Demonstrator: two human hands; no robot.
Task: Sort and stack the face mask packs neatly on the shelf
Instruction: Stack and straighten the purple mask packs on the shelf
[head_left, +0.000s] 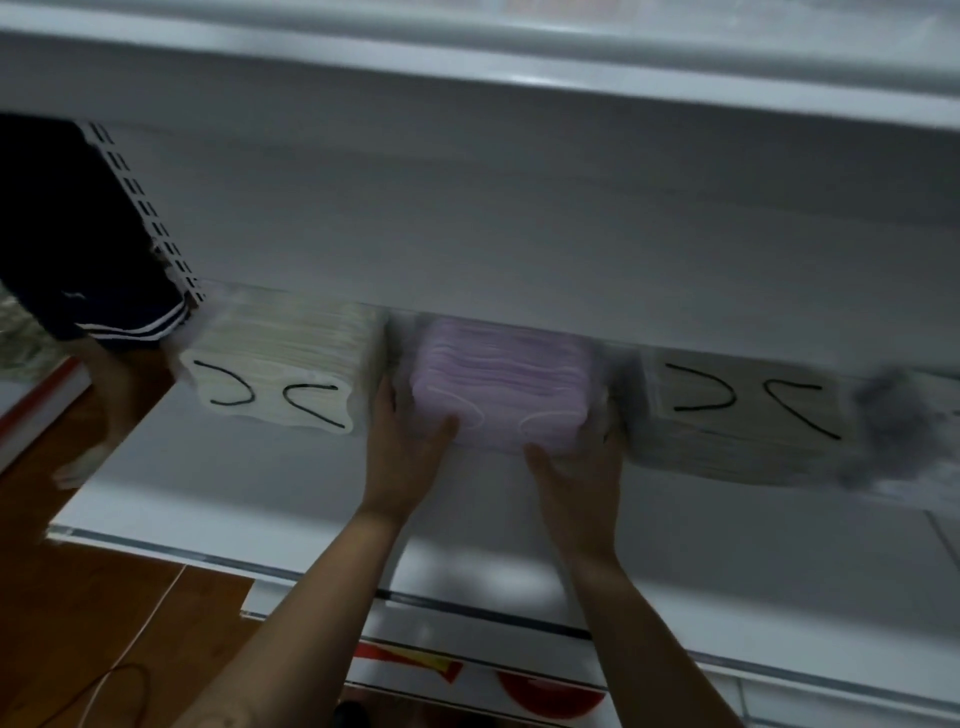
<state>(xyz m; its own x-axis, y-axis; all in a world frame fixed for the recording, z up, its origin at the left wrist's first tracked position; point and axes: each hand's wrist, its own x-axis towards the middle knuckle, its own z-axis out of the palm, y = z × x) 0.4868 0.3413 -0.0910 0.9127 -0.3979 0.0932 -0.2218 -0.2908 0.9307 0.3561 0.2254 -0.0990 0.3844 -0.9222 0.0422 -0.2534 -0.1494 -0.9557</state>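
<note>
A stack of pink face mask packs (501, 382) stands on the white shelf (260, 493) against the back panel. My left hand (402, 457) grips its left front corner, thumb on the front face. My right hand (576, 475) holds its right front corner. To the left stands a cream stack with black ear loops (283, 364). To the right stands a similar cream stack with black loops (743, 421). The view is blurred.
A grey blurred pile (893, 415) lies at the far right of the shelf. Another shelf board (467, 57) hangs above. A person's legs in dark shorts (88, 291) stand at the left on the wooden floor (104, 623). A white cable (150, 623) runs across the floor.
</note>
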